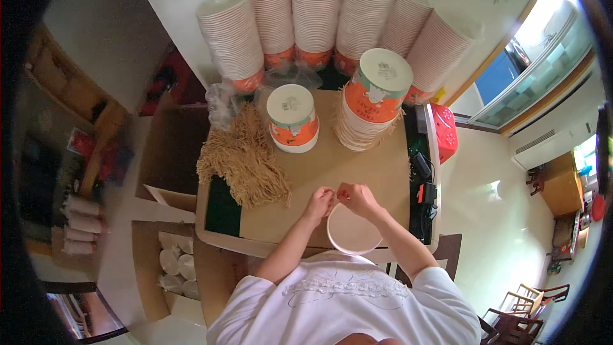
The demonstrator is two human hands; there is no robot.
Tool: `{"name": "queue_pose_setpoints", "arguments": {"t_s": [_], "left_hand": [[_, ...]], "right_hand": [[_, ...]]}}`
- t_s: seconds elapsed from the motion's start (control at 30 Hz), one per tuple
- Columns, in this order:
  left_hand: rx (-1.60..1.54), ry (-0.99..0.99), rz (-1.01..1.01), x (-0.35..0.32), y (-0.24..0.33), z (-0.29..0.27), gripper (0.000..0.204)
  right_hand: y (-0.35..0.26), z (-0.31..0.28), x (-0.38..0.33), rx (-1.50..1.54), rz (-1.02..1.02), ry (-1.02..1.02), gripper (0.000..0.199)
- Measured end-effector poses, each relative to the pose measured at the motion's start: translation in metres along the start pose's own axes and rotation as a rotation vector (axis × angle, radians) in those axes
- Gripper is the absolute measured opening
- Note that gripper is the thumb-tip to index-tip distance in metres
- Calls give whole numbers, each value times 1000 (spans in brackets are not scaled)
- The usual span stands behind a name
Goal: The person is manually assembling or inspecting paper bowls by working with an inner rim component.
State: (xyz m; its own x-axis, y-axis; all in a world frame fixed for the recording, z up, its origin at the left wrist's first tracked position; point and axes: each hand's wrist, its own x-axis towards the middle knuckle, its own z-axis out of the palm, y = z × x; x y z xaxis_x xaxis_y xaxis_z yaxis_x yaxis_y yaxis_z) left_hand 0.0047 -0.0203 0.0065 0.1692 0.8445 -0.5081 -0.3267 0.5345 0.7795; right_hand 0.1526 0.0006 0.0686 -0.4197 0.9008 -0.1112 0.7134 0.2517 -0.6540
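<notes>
A white paper bucket (355,230) rests against my front at the near table edge, its open mouth facing up. At its far rim my left hand (320,202) and my right hand (357,197) are close together with fingers pinched. Whatever lies between the fingertips is too small to make out. Left of them lies a heap of tan cords (246,160). Beyond stands a short stack of upturned orange, green and white buckets (292,121). Farther right rises a taller upturned stack (373,102) with tan cord ends around its lower part.
Tall plastic-wrapped stacks of buckets (316,13) line the back by the wall. Brown cardboard (332,169) covers the table. Black devices with cables (424,185) lie at the right edge, near a red stool (444,131). An open box (179,262) of wrapped stacks sits lower left.
</notes>
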Motion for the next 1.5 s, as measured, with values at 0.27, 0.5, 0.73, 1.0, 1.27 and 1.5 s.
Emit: {"name": "queue_pose_setpoints", "arguments": {"t_s": [0.27,0.5,0.73,1.0,1.27,1.5], "left_hand": [[173,-134,154,9,-9,9,15],[380,0,200,10,-8,18,13],[383,-7,236,5,-4,23,14],[504,-15,240,-2,8,28,15],[453,-57,252,4,-4,22,15],[482,-42,267,1,-1,22,15]], "right_hand": [[20,4,-11,457,189,178,7],[39,16,-6,830,321,277,19],[22,1,1,208,413,51,42],[42,9,-2,309,215,40,30],[53,8,-8,473,179,10,20],[50,3,-12,508,231,-24,12]]}}
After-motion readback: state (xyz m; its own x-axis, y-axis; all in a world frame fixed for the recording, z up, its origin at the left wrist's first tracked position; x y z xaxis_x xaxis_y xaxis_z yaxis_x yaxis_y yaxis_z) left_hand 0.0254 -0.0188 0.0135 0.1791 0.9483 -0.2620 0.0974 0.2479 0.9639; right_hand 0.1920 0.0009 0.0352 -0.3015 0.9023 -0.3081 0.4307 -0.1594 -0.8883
